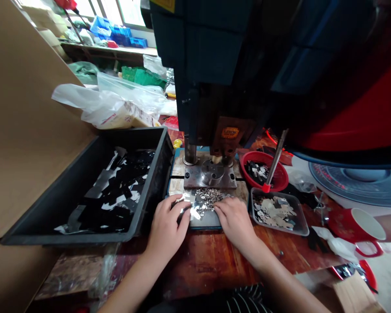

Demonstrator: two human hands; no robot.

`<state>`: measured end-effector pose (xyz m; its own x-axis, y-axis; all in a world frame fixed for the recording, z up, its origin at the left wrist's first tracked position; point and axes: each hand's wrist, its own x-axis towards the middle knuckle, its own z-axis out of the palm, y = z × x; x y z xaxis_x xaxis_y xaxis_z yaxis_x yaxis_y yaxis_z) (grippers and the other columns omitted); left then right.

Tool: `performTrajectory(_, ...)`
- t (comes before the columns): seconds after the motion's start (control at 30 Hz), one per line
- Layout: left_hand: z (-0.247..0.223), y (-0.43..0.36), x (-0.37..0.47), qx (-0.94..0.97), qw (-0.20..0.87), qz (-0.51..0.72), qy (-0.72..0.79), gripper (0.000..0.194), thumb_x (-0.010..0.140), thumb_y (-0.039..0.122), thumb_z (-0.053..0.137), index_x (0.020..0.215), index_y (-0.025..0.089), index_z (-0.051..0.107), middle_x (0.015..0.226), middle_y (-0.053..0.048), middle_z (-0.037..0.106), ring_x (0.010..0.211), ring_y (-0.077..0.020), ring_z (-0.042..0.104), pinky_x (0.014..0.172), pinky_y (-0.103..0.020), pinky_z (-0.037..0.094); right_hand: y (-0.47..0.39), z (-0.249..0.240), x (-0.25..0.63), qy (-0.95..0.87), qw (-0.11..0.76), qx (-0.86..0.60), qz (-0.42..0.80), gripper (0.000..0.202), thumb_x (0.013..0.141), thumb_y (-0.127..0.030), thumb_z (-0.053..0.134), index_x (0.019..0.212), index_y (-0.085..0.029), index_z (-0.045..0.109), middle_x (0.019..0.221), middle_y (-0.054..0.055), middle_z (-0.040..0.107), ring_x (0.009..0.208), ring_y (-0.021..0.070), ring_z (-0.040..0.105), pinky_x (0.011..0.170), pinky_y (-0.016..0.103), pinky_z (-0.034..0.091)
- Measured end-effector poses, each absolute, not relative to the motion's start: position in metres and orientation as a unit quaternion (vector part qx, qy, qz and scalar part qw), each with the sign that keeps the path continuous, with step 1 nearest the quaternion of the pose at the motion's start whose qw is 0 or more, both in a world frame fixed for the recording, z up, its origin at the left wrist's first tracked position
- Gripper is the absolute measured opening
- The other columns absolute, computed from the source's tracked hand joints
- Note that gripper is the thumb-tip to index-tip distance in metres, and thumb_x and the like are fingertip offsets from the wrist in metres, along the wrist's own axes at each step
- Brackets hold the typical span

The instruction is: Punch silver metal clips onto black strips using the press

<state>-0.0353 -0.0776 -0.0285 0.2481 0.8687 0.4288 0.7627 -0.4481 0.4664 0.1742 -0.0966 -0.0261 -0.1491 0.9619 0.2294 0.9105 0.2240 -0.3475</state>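
In front of me is a press with a steel die [211, 174] bolted to its bed. A heap of small shiny metal pieces [210, 198] lies on the bed before the die. My left hand [169, 221] is at the left of the heap. Its thumb and forefinger close around a small flat metal piece whose outline is mostly hidden. My right hand [233, 217] rests at the right edge of the heap, fingers bent together and tips touching the pieces. Whether it grips one is hidden.
A black bin [150, 187] of dark and silvery scraps stands left. On the right are a red basket [282, 176] of parts, a clear plastic tray [301, 221] of flat metal pieces, a lever with a red end [266, 188] and a red mug [345, 224]. The press head [211, 52] hangs above.
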Motion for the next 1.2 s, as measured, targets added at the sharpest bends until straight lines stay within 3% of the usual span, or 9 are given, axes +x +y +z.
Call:
performTrajectory(0.2,-0.015,-0.057,-0.025,0.789,0.087,0.236,0.56,0.021,0.084,0.033,0.055,0.101,0.026,0.064,0.105,-0.006,0.056,0.095,-0.0258,0.052,0.085,-0.043,0.044,-0.103,-0.034,0.184,-0.741,0.261,-0.611,0.092,0.02,0.093,-0.024,0.045,0.096,-0.022,0.065,0.088,0.005,0.064,0.084,0.0206,0.052,0.075,0.033,0.036)
performTrajectory(0.37,-0.013,-0.046,-0.022,0.802,0.098,0.202,0.553,0.014,0.084,0.032,0.055,0.091,0.025,0.065,0.098,-0.005,0.057,0.09,-0.0245,0.053,0.08,-0.04,0.045,-0.11,-0.035,0.19,-0.729,0.292,-0.612,0.095,0.019,0.092,-0.023,0.045,0.097,-0.022,0.064,0.087,0.004,0.064,0.085,0.0205,0.053,0.076,0.034,0.037)
performTrajectory(0.57,-0.017,-0.05,-0.025,0.797,0.08,0.203,0.563,0.025,0.085,0.033,0.053,0.108,0.025,0.061,0.107,-0.006,0.058,0.096,-0.026,0.053,0.083,-0.042,0.044,-0.112,-0.036,0.199,-0.722,0.319,-0.606,0.099,0.018,0.092,-0.023,0.045,0.097,-0.023,0.062,0.088,0.004,0.064,0.087,0.0207,0.054,0.078,0.035,0.038)
performTrajectory(0.73,-0.02,-0.055,-0.03,0.798,0.059,0.212,0.561,0.029,0.086,0.037,0.051,0.107,0.022,0.064,0.108,-0.007,0.06,0.095,-0.0261,0.053,0.083,-0.041,0.044,-0.108,-0.03,0.206,-0.696,0.339,-0.627,0.09,0.016,0.092,-0.025,0.047,0.093,-0.021,0.063,0.087,0.004,0.066,0.084,0.021,0.055,0.076,0.034,0.039)
performTrajectory(1.2,-0.027,-0.055,-0.023,0.799,0.032,0.274,0.535,0.023,0.087,0.033,0.051,0.097,0.023,0.069,0.098,-0.006,0.064,0.088,-0.0237,0.058,0.081,-0.04,0.045,-0.091,-0.027,0.192,-0.758,0.2,-0.619,0.047,0.017,0.09,-0.031,0.052,0.088,-0.026,0.068,0.086,0.003,0.064,0.085,0.0212,0.052,0.076,0.034,0.036)
